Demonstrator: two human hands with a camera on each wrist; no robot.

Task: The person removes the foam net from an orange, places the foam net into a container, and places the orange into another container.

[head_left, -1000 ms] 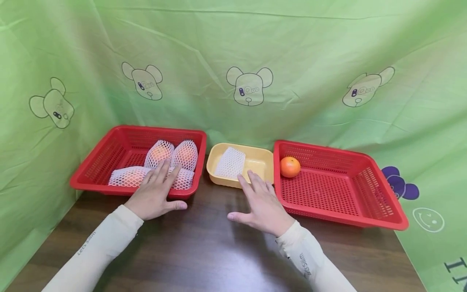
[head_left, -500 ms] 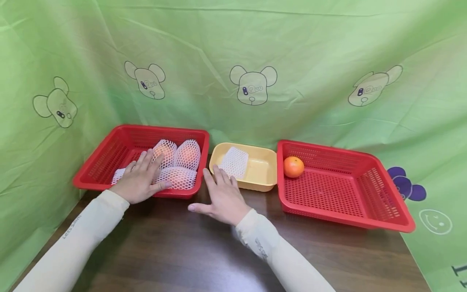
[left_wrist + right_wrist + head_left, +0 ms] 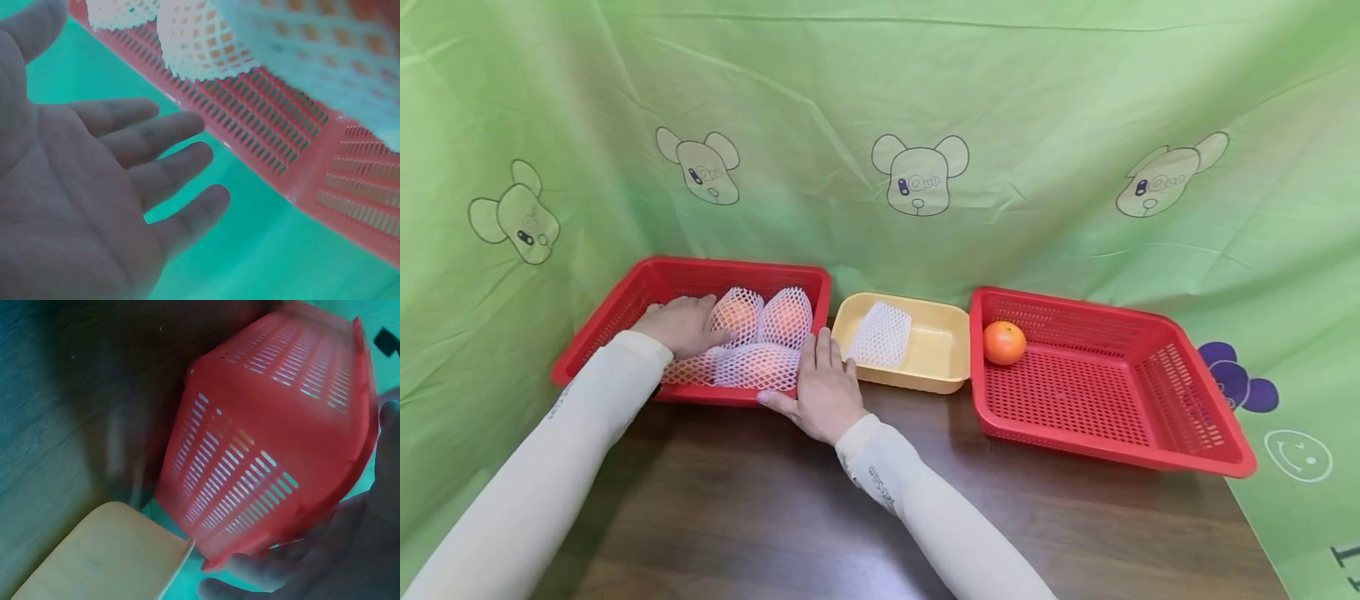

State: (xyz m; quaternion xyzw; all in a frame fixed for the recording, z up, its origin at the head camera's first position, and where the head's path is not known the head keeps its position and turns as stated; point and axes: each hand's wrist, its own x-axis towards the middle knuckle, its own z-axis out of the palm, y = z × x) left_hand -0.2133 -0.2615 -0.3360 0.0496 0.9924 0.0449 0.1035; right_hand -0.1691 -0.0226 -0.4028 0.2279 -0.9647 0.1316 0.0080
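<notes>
My left hand [image 3: 681, 325] is over the left red basket [image 3: 617, 323], beside several orange fruits in white foam nets. In the left wrist view its fingers [image 3: 169, 169] are spread and nearly straight, with nothing in them. Two netted fruits stand at the back, one being the right-hand netted fruit [image 3: 786, 319]; others lie along the front, partly hidden by the left hand. My right hand [image 3: 829, 396] rests at the basket's front right corner, its fingers fairly straight along the rim. The right wrist view shows the outer wall of the basket [image 3: 250, 450] beside that hand.
A yellow tub [image 3: 942, 350] holding a white foam net [image 3: 882, 335] stands in the middle. The right red basket [image 3: 1060, 392] contains one bare orange [image 3: 1004, 343]. Everything sits on a brown wooden table [image 3: 760, 500], with a green curtain [image 3: 820, 83] behind.
My left hand has moved left and further into the left basket. The right hand has come left from near the yellow tub to the left basket's corner.
</notes>
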